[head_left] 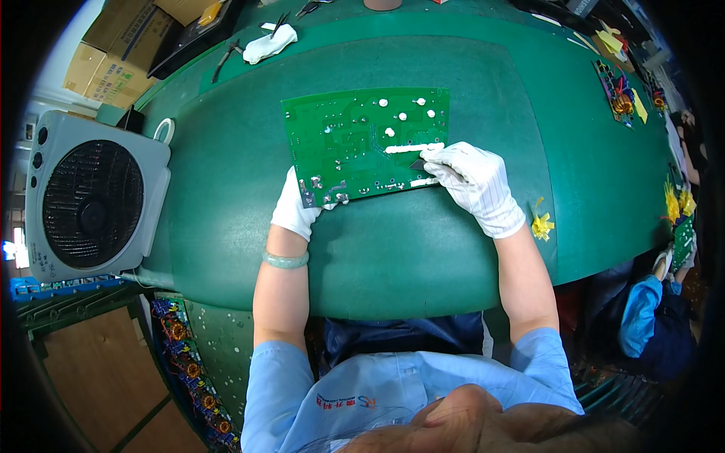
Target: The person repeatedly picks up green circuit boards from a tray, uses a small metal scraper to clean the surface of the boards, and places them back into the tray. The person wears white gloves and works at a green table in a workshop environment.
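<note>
A green circuit board (332, 136) is held up at a tilt over the green work mat, its flat soldered side showing. My left hand (294, 209), in a white glove, grips the board's lower left corner; most of its fingers are hidden behind it. Several round white spots dot the upper right of the board, and a white strip (404, 149) runs below them. My right hand (472, 181), also gloved, is closed at the board's right edge, its fingertips by the strip's right end. A small dark piece (417, 164) shows beneath those fingertips; what they pinch I cannot make out.
A grey box fan (94, 198) stands at the left. Yellow tape scraps (541, 226) stick to the mat at right. Pliers (225, 60) and a white cloth bundle (270, 45) lie at the back. Another board with coils (621, 102) lies far right, near a co-worker's blue sleeve (640, 313).
</note>
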A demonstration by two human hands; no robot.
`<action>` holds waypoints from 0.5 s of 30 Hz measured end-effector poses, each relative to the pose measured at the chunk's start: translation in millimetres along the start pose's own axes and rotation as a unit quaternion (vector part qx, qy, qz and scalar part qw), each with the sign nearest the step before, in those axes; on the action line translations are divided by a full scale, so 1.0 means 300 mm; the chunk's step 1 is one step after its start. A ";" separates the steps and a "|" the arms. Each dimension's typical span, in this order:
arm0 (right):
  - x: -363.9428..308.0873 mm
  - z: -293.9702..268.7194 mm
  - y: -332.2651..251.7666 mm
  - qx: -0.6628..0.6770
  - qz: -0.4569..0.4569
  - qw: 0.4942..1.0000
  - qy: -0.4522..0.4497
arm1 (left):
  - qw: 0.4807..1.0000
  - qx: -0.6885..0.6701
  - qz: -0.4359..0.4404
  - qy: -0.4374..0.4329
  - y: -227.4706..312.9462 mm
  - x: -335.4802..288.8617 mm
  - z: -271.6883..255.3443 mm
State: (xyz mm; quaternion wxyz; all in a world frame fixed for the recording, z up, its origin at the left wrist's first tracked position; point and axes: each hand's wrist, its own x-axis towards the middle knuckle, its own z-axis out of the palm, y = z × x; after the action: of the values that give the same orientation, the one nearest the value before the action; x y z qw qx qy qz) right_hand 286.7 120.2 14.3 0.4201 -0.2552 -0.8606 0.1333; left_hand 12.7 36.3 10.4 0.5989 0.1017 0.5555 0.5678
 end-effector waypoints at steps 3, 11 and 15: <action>0.004 -0.001 -0.005 0.008 -0.001 1.000 0.004 | 1.000 0.003 -0.003 -0.004 0.003 -0.002 0.007; 0.003 0.001 0.001 0.018 0.004 1.000 0.005 | 1.000 0.015 -0.001 -0.026 0.003 0.004 0.001; -0.005 0.009 0.001 0.025 -0.028 0.999 0.006 | 1.000 0.002 -0.003 -0.012 -0.006 0.025 -0.006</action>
State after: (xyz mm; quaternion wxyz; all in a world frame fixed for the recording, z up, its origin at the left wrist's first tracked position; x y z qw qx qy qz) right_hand 285.6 119.7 11.5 0.4351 -0.2212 -0.8612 0.1418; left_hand 10.4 40.7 4.4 0.6069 0.1079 0.5497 0.5638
